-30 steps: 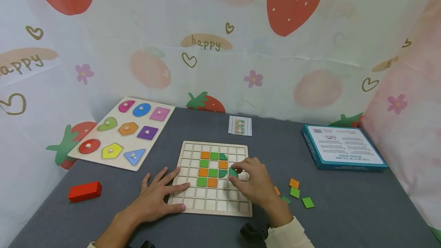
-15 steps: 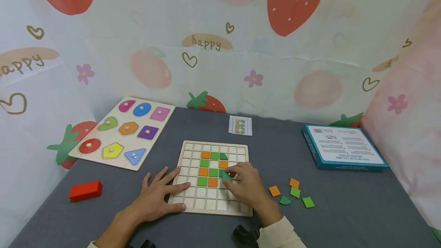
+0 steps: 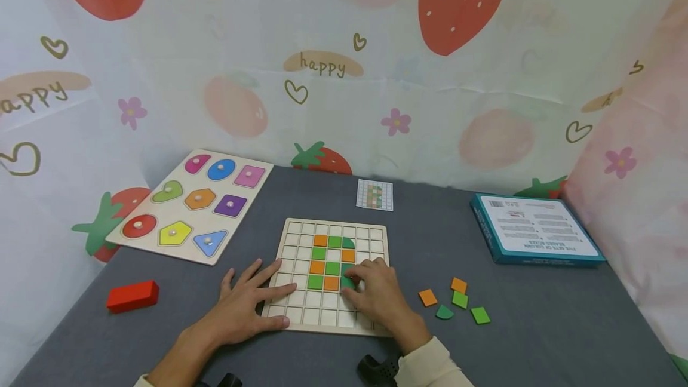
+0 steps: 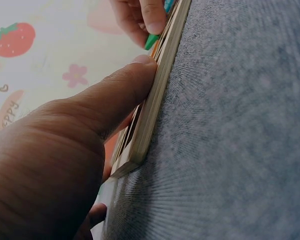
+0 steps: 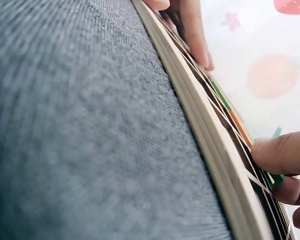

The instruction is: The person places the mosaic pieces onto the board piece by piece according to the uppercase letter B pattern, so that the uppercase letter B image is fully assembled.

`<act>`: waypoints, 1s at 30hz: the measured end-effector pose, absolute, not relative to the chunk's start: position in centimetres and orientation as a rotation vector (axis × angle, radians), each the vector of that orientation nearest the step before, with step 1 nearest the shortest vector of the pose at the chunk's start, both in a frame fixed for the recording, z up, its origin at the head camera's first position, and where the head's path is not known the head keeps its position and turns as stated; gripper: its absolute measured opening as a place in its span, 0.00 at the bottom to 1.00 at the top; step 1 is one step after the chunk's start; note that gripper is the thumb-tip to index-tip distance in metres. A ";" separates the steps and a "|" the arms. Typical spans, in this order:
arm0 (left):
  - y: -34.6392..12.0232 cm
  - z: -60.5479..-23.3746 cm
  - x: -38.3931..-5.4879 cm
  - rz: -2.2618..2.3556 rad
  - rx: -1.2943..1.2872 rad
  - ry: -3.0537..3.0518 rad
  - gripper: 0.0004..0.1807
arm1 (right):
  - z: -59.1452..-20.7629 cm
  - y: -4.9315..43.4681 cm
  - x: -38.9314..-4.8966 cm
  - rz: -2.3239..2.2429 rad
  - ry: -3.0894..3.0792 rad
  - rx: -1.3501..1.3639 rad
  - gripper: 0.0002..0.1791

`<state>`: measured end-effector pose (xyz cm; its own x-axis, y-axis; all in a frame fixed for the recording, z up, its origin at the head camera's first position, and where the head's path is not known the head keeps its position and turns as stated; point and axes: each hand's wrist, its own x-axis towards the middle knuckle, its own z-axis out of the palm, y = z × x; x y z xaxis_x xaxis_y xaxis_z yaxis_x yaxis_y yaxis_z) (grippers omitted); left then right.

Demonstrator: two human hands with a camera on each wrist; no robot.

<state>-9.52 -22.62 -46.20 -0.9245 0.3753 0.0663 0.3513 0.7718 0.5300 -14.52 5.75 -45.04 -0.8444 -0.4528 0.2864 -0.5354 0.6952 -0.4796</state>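
A wooden grid board (image 3: 329, 319) lies on the grey table with orange squares, light green squares and dark green quarter-circle tiles set in its cells. My left hand (image 3: 244, 306) rests on its left edge with fingers spread and thumb near the front corner. Over the right part of the board, my right hand (image 3: 380, 292) pinches a dark green quarter-circle tile (image 3: 346, 282) between thumb and fingers, just below another green tile. In the left wrist view the held tile (image 4: 151, 41) stands tilted against the board. My right fingers hide part of it and several cells.
Loose orange tiles (image 3: 427, 298), green squares (image 3: 481, 315) and a quarter-circle tile (image 3: 444, 312) lie right of the board. A pattern card (image 3: 374, 195) lies behind it. A shape puzzle (image 3: 177, 199), a red block (image 3: 132, 297) and a teal-edged box (image 3: 540, 230) stand around.
My right hand has moved left and slightly down with the quarter-circle tile, from the board's right columns to the cell below the other green tile. My left hand has stayed put.
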 end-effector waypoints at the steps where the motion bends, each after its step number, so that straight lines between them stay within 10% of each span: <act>1: -22.6 -46.2 -9.5 0.854 0.600 2.918 0.35 | -45.1 5.7 -14.5 0.847 -2.762 0.801 0.11; 30: -22.6 -46.1 -9.5 0.856 0.605 2.908 0.35 | -40.2 11.0 -13.4 0.789 -2.683 0.745 0.21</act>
